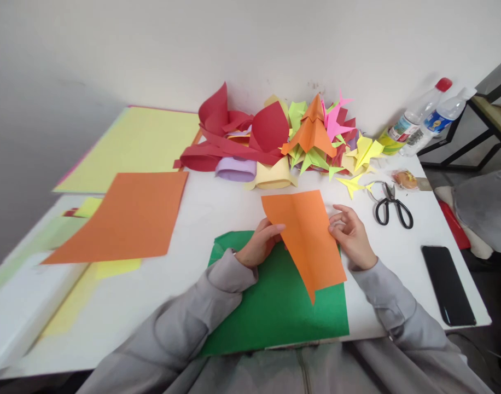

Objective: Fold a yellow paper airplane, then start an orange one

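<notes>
A creased sheet of orange paper [312,241] is held up between my two hands, its lower corner pointing down toward me. My left hand [262,241] pinches its left edge, thumb on the front and fingers behind. At the right edge, my right hand [351,235] grips the paper between thumb and curled fingers. Under the hands lies a green sheet [275,306] with its far left corner slightly wrinkled. Another, larger orange sheet [131,219] rests to the left, over some yellow and pale scraps.
Folded paper planes [312,134] and red paper loops [242,137] are heaped along the wall. Yellow sheets [139,145] lie back left. On the right are black-handled scissors [392,208], a phone [448,284], a wrapped snack [404,179] and two bottles [418,120].
</notes>
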{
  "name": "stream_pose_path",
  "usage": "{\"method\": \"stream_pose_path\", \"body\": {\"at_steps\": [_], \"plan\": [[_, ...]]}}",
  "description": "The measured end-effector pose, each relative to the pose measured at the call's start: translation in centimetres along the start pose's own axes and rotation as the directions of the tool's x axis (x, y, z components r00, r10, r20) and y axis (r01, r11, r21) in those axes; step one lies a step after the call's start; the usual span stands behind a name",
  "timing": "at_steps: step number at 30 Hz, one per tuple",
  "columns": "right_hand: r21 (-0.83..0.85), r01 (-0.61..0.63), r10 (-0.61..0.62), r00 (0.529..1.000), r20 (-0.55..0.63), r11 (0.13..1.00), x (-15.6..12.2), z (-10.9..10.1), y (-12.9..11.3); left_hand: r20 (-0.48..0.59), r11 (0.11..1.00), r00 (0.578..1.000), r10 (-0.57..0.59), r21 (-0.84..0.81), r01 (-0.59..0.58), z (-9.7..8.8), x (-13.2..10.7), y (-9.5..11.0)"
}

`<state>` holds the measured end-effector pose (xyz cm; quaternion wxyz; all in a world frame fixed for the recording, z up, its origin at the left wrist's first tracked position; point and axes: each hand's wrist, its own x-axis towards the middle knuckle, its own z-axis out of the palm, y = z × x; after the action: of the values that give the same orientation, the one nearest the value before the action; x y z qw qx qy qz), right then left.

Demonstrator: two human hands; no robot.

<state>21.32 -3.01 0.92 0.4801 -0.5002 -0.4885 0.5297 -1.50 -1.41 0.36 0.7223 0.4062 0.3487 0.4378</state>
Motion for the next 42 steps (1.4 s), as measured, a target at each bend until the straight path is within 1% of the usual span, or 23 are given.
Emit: {"method": "stream_pose_path", "body": {"at_steps": [3, 6, 8, 10, 11, 12, 13, 14, 16, 18, 20, 23, 25, 28, 29, 31, 33, 35, 38, 42], "plan": [[-0.024, 0.011, -0.01, 0.999, 0.042, 1.0, -0.1, 0.1, 0.1, -0.092, 0.996, 0.996, 0.007, -0.088, -0.015, -0.1, 0.1, 0.3], [-0.093, 0.045, -0.04, 0.998, 0.048, 0.995, -0.1, 0.0, 0.2, -0.144, 0.997, 0.989, 0.038, -0.056, -0.047, -0.4, 0.4, 0.4], [-0.151, 0.071, -0.067, 0.997, 0.035, 0.986, 0.0, -0.1, 0.3, -0.195, 0.997, 0.977, 0.082, 0.028, -0.078, -0.7, 0.7, 0.2], [-0.214, 0.094, -0.092, 0.996, 0.021, 0.972, 0.0, -0.3, 0.5, -0.261, 0.979, 0.953, 0.154, 0.171, -0.112, -1.1, 0.9, -0.1], [-0.248, 0.103, -0.103, 0.995, 0.014, 0.963, 0.1, -0.3, 0.6, -0.286, 0.955, 0.936, 0.205, 0.266, -0.128, -1.3, 1.0, -0.2], [-0.282, 0.115, -0.117, 0.993, 0.01, 0.953, 0.1, -0.4, 0.7, -0.296, 0.915, 0.916, 0.271, 0.374, -0.15, -1.5, 1.0, -0.4], [-0.314, 0.132, -0.136, 0.991, 0.009, 0.94, 0.1, -0.4, 0.8, -0.276, 0.853, 0.896, 0.348, 0.489, -0.181, -1.6, 1.0, -0.5], [-0.343, 0.152, -0.158, 0.987, 0.012, 0.927, 0.1, -0.4, 0.9, -0.226, 0.771, 0.876, 0.425, 0.597, -0.22, -1.7, 1.0, -0.6], [-0.384, 0.197, -0.203, 0.979, 0.026, 0.902, 0.1, -0.4, 0.9, -0.082, 0.578, 0.829, 0.553, 0.755, -0.311, -1.8, 0.8, -0.5], [-0.402, 0.236, -0.238, 0.97, 0.044, 0.885, 0.0, -0.4, 0.9, 0.047, 0.417, 0.78, 0.624, 0.824, -0.383, -1.8, 0.5, -0.3], [-0.407, 0.256, -0.255, 0.965, 0.057, 0.877, 0.0, -0.4, 0.9, 0.119, 0.319, 0.755, 0.645, 0.855, -0.408, -1.8, 0.3, 0.0], [-0.41, 0.26, -0.26, 0.964, 0.055, 0.874, 0.0, -0.4, 0.9, 0.193, 0.207, 0.749, 0.634, 0.891, -0.405, -1.9, 0.2, 0.1], [-0.411, 0.254, -0.253, 0.966, 0.058, 0.875, 0.0, -0.5, 0.9, 0.222, 0.118, 0.754, 0.618, 0.922, -0.369, -1.8, 0.2, 0.1], [-0.423, 0.262, -0.245, 0.965, 0.096, 0.867, 0.0, -0.6, 0.9, 0.271, -0.044, 0.77, 0.578, 0.952, -0.302, -1.5, 0.3, -0.2], [-0.434, 0.268, -0.247, 0.963, 0.105, 0.86, 0.0, -0.6, 0.9, 0.31, -0.095, 0.774, 0.552, 0.946, -0.31, -1.4, 0.3, -0.2], [-0.468, 0.28, -0.262, 0.96, 0.105, 0.838, 0.1, -0.6, 0.9, 0.425, -0.175, 0.774, 0.47, 0.904, -0.39, -1.2, 0.4, -0.4], [-0.519, 0.291, -0.279, 0.955, 0.104, 0.803, 0.1, -0.7, 0.9, 0.544, -0.207, 0.754, 0.369, 0.839, -0.503, -1.1, 0.5, -0.5], [-0.582, 0.31, -0.295, 0.947, 0.124, 0.752, 0.1, -0.8, 0.8, 0.618, -0.204, 0.731, 0.288, 0.786, -0.584, -1.1, 0.6, -0.7], [-0.655, 0.342, -0.304, 0.936, 0.176, 0.674, 0.3, -1.0, 0.8, 0.654, -0.189, 0.722, 0.227, 0.757, -0.626, -1.3, 0.7, -0.9], [-0.695, 0.407, -0.328, 0.91, 0.254, 0.592, 1.3, -1.2, 0.8, 0.653, -0.204, 0.726, 0.216, 0.758, -0.62, -1.4, 0.8, -1.1]]}}
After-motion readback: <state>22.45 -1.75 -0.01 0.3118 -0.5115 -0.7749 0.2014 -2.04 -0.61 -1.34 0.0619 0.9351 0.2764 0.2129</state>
